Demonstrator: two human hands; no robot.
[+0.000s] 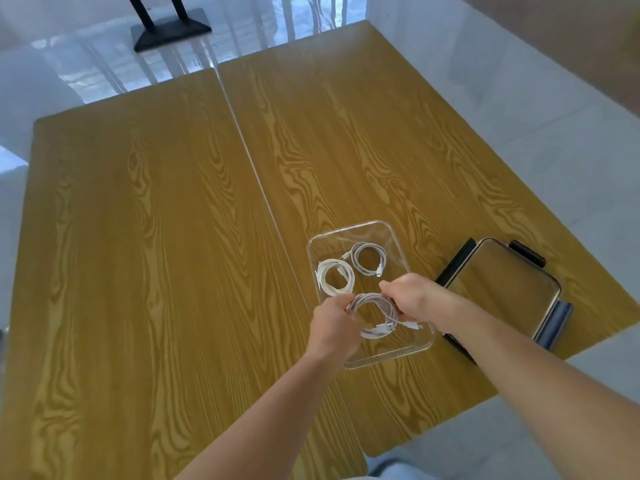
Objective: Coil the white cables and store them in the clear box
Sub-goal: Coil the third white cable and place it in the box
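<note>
The left hand (334, 325) and right hand (408, 297) both pinch the third coiled cable (375, 315) over the clear box (427, 342), beside 2 stored coils, and letting go fast could let it spring loose.

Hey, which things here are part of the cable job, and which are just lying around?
Part of the job:
clear box
two coiled cables inside it
third coil, gripped by left hand and right hand

Lying about:
box lid
black stand
</note>
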